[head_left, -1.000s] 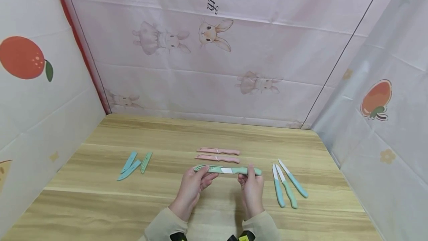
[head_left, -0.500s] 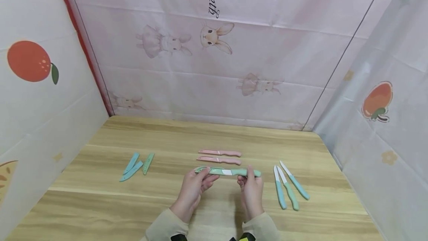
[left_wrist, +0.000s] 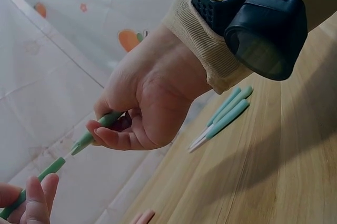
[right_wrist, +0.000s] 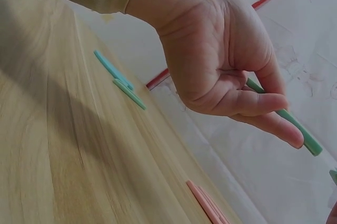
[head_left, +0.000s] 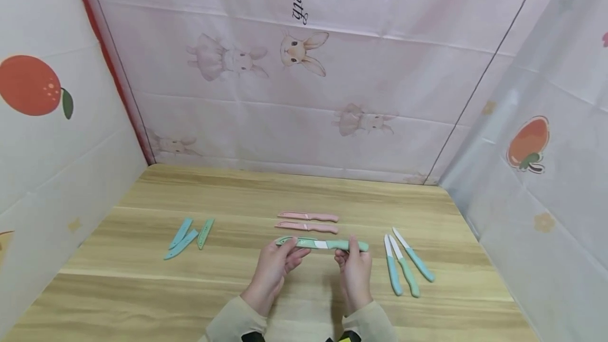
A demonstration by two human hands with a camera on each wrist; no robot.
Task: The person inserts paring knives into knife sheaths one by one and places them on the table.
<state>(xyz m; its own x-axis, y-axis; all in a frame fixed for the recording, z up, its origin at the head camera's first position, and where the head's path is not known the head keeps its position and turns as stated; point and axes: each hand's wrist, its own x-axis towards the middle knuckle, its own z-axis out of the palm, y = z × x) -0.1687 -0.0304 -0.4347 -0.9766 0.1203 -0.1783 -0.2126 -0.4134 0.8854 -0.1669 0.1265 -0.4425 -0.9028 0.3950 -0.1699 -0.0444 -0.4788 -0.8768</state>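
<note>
A green paring knife (head_left: 349, 246) is held level above the table, its blade mostly inside a green sheath (head_left: 306, 242). A short white strip of blade shows between sheath and handle. My left hand (head_left: 272, 267) pinches the sheath with the thumb on top; in the right wrist view the green sheath (right_wrist: 301, 129) sticks out past its fingers. With thumb and fingers my right hand (head_left: 357, 273) grips the handle, also seen in the left wrist view as a green handle (left_wrist: 84, 140). Just beyond lie two pink sheathed knives (head_left: 309, 227), side by side.
At right on the wooden table (head_left: 228, 300) lie two bare blue knives (head_left: 393, 276) and a bare green knife (head_left: 409, 277). Two blue sheaths (head_left: 182, 245) and a green sheath (head_left: 206, 234) lie at left. Printed cloth walls (head_left: 266, 131) border the table.
The head view shifts slightly. Both hands keep the same hold on the green knife and its sheath, with about the same strip of blade showing.
</note>
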